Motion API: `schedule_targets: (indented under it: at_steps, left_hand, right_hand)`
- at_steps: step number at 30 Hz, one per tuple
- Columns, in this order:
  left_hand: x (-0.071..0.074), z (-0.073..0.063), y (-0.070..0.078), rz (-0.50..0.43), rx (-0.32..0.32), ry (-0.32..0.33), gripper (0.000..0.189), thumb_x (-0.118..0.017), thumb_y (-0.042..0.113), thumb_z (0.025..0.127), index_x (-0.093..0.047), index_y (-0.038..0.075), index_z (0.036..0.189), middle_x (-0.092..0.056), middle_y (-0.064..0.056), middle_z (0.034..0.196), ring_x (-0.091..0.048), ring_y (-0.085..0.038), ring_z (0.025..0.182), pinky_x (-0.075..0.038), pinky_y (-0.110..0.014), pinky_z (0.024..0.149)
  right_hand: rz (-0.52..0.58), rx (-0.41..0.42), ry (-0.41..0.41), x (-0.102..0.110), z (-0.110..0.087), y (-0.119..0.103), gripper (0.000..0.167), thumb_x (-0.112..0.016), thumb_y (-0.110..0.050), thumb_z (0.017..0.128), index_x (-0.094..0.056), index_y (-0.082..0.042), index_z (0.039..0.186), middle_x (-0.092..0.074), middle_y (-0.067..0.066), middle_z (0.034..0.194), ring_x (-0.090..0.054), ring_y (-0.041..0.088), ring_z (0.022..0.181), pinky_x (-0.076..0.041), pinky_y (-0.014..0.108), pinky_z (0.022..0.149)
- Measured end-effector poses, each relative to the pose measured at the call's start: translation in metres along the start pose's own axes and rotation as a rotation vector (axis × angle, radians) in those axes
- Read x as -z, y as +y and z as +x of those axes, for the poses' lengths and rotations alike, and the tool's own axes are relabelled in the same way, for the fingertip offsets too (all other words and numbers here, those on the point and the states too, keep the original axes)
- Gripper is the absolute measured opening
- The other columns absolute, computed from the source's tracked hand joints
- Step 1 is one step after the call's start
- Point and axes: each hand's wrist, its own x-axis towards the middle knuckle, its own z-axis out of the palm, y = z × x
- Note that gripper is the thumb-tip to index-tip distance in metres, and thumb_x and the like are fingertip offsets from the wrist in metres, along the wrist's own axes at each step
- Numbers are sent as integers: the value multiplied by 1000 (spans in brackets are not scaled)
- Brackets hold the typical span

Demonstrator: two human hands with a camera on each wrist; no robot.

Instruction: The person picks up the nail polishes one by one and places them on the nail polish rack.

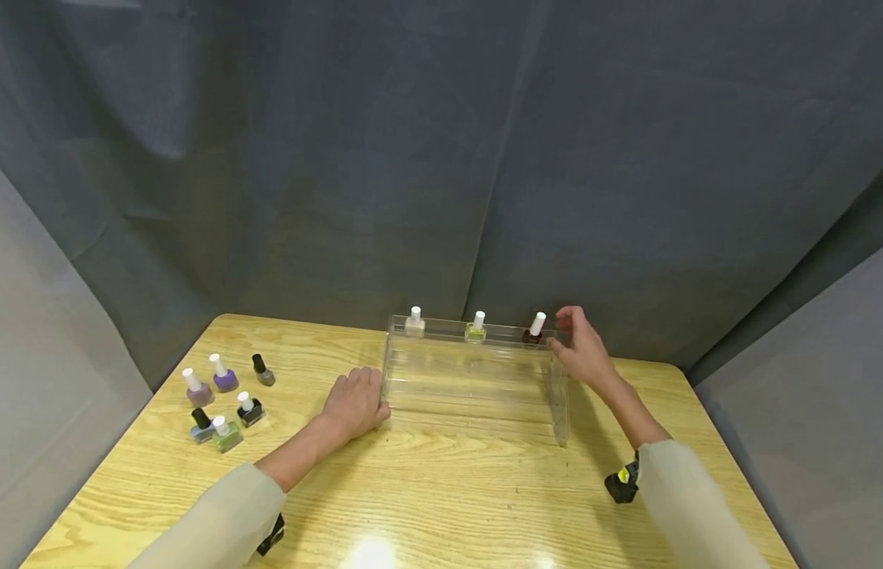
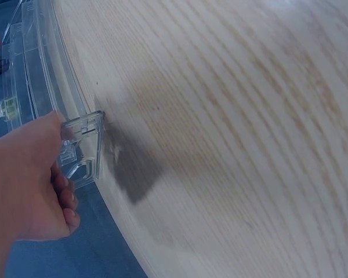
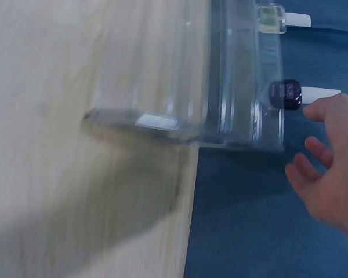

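Observation:
A clear stepped display rack (image 1: 477, 379) stands on the table. Along its top tier are a pale nail polish bottle (image 1: 415, 324), a yellow-green one (image 1: 476, 329) and a dark one (image 1: 533, 330), all white-capped; the dark one leans slightly. My left hand (image 1: 356, 401) grips the rack's left side panel (image 2: 84, 130), with curled fingers partly hidden behind it in the left wrist view. By the rack's top right corner, my right hand (image 1: 583, 348) has its fingers spread and loosely bent. Its thumb is close beside the dark bottle's cap (image 3: 320, 94); whether they touch I cannot tell.
On the table's left side stand several more nail polish bottles, among them a purple one (image 1: 225, 379), a green one (image 1: 228, 436) and a black one (image 1: 250, 411). A dark grey curtain (image 1: 356, 197) hangs right behind the wooden table (image 1: 448, 506).

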Motion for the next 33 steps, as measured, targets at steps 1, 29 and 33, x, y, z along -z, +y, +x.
schedule_targets:
  at_steps: [1,29,33]
  left_hand:
    - [0,0,0,6,-1,-1,28,-64,28,92,-44,9,86,-41,-2,76,-39,-21,70,-36,-34,61]
    - [3,-1,2,3,-1,-23,28,-62,27,94,-43,9,86,-41,-2,77,-40,-21,71,-37,-34,62]
    - [3,0,3,-2,1,-15,29,-64,27,93,-43,9,85,-41,-2,76,-40,-21,71,-36,-34,62]
  right_hand:
    - [-58,14,7,2,-5,2,41,-64,-7,96,-40,3,128,-52,26,120,-51,43,111,-42,57,93]
    - [-530,-3,-279,-30,-109,23,28,-42,-28,108,-47,-12,86,-45,1,78,-46,25,73,-35,44,66]
    - [-569,27,-279,-31,-112,28,31,-41,-33,108,-50,-11,88,-50,3,82,-53,32,82,-40,51,73]
